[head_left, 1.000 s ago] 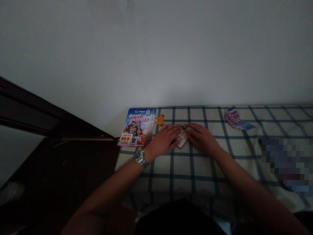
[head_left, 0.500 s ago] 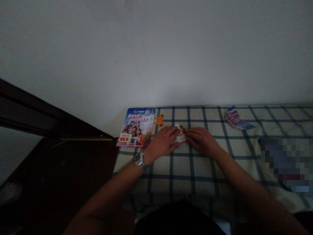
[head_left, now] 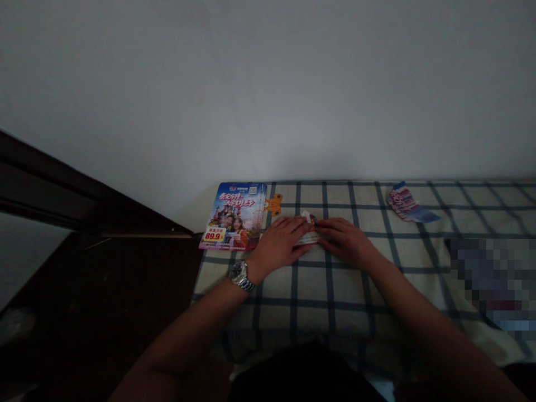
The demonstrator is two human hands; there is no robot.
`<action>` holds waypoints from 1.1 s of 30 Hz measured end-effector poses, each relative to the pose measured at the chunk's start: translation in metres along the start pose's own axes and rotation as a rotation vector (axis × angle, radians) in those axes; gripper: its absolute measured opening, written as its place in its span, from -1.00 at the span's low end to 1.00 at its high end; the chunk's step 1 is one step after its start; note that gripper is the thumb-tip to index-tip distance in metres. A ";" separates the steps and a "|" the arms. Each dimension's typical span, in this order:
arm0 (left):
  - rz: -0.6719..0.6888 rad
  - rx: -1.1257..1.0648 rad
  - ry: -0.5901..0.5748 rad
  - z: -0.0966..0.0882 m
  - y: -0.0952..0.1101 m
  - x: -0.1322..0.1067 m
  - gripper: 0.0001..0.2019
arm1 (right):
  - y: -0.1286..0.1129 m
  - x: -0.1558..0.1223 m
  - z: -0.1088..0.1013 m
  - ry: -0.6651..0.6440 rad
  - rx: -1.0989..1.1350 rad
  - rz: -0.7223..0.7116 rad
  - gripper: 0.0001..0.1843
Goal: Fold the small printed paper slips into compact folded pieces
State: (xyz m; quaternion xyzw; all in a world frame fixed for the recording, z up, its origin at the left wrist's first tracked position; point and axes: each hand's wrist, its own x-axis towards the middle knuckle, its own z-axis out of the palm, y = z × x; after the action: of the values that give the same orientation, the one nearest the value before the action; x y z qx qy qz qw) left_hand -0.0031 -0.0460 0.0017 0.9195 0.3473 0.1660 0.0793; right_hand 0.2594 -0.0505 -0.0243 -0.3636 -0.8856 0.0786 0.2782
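Note:
A small folded leaflet (head_left: 309,228), white with red and blue print, lies on the checked cloth (head_left: 335,285) between my hands. My left hand (head_left: 278,244), with a metal watch (head_left: 240,274) on its wrist, lies flat with its fingers stretched over the leaflet's left part. My right hand (head_left: 345,240) has its fingertips pinched on the leaflet's raised upper flap near the middle. Most of the leaflet is hidden under the two hands.
A stack of colourful leaflets (head_left: 234,215) lies at the cloth's far left corner, with a small orange figure (head_left: 273,205) beside it. Another folded leaflet (head_left: 405,204) lies at the far right by the wall. A dark wooden frame (head_left: 84,206) borders the left; a blurred patch (head_left: 489,279) covers the right.
The leaflet lay flatter a second ago, showing more of its red-edged face. Its flap has since been folded up, and both hands drew slightly closer over it.

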 end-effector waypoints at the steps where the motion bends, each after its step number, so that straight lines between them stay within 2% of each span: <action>1: 0.007 -0.005 -0.001 0.000 0.000 0.000 -0.51 | 0.000 0.000 0.000 -0.002 0.002 -0.004 -0.66; 9: 0.006 -0.039 0.010 0.005 -0.003 -0.004 -0.56 | -0.002 0.001 0.000 -0.012 0.050 -0.007 -0.61; 19: 0.002 -0.017 0.001 0.001 -0.001 -0.004 -0.59 | -0.002 0.002 0.002 -0.011 0.058 -0.002 -0.62; 26: 0.049 -0.005 -0.008 -0.001 -0.006 -0.006 -0.67 | -0.004 0.002 -0.001 -0.028 0.052 0.006 -0.71; 33: 0.110 0.103 -0.043 -0.006 -0.002 -0.005 -0.65 | -0.006 0.003 -0.002 -0.069 0.020 0.003 -0.65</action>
State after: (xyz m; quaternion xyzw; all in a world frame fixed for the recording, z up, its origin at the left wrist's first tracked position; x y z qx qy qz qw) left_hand -0.0102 -0.0477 0.0057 0.9435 0.3024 0.1322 0.0302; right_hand 0.2552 -0.0530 -0.0196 -0.3590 -0.8934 0.1004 0.2509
